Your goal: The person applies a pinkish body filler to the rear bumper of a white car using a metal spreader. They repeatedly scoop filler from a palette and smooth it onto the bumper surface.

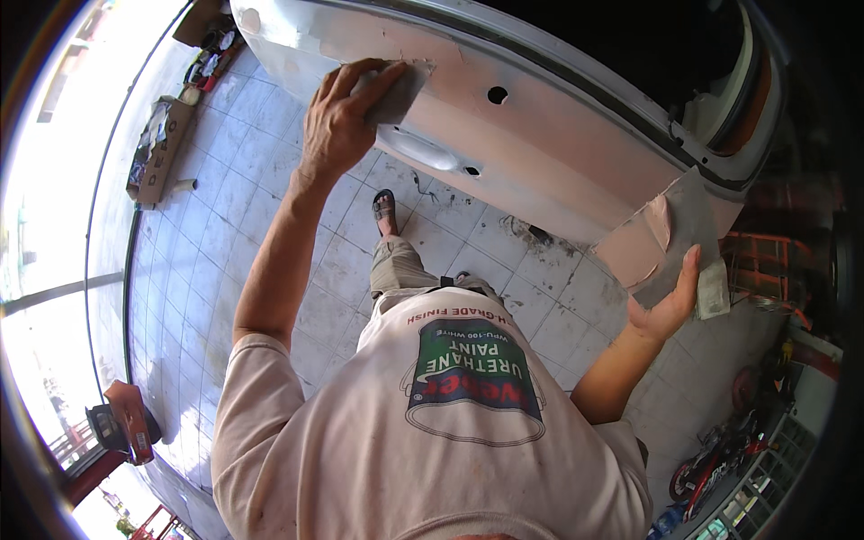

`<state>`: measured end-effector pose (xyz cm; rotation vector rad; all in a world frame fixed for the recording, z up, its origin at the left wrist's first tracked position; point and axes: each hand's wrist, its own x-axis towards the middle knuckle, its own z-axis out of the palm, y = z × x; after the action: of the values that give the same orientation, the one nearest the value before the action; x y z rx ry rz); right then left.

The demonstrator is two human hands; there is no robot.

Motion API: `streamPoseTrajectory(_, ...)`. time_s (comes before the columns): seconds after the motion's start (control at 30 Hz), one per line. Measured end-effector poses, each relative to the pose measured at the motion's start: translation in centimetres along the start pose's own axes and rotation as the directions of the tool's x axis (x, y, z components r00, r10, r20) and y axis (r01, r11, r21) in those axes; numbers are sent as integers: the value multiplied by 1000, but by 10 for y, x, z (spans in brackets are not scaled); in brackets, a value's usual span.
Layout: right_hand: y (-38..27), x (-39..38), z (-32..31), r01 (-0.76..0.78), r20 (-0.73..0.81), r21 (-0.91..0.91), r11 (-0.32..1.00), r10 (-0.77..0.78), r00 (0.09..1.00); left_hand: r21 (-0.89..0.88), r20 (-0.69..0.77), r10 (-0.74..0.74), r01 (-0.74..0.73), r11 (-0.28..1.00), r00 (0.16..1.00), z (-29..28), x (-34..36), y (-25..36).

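My left hand (337, 117) grips a thin grey putty spreader (401, 97), its far edge against the upper left of a car door panel (558, 135). The panel is coated in pinkish filler over bare grey and white patches. Rough bits of filler (459, 56) show just right of the spreader. In my right hand (670, 297) is a grey mixing board (688, 225), held low at the panel's right end. Pinkish putty (637, 252) lies spread over its left part. A pale flat piece (714, 290) sticks out beside the fingers; what it is I cannot tell.
The panel has a round hole (497, 94) and a smaller hole (472, 171) near a shallow recess (416, 148). A cardboard box (166, 148) stands on the stained tile floor (225, 198) at left. An orange metal frame (765, 256) and a red motorcycle (715, 468) are at right.
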<state>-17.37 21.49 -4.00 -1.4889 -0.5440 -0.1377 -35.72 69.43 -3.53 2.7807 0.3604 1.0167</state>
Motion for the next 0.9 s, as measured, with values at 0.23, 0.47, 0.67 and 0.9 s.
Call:
streamPoseTrajectory(0.23,-4,-27,4,1,-157,-71,997,-12,988,-6,90,-89,89,996,992,13,58,-50)
streamPoseTrajectory(0.47,-25,-21,33,-256,-221,329,909,338,915,-32,167,73,-69,997,983,14,29,39)
streamPoseTrajectory(0.67,-35,-6,54,-292,-148,445,847,391,908,-15,198,205,-206,978,959,0,13,33)
streamPoseTrajectory(0.9,-40,-2,54,-307,-163,459,834,418,893,10,121,185,-188,982,975,13,55,16)
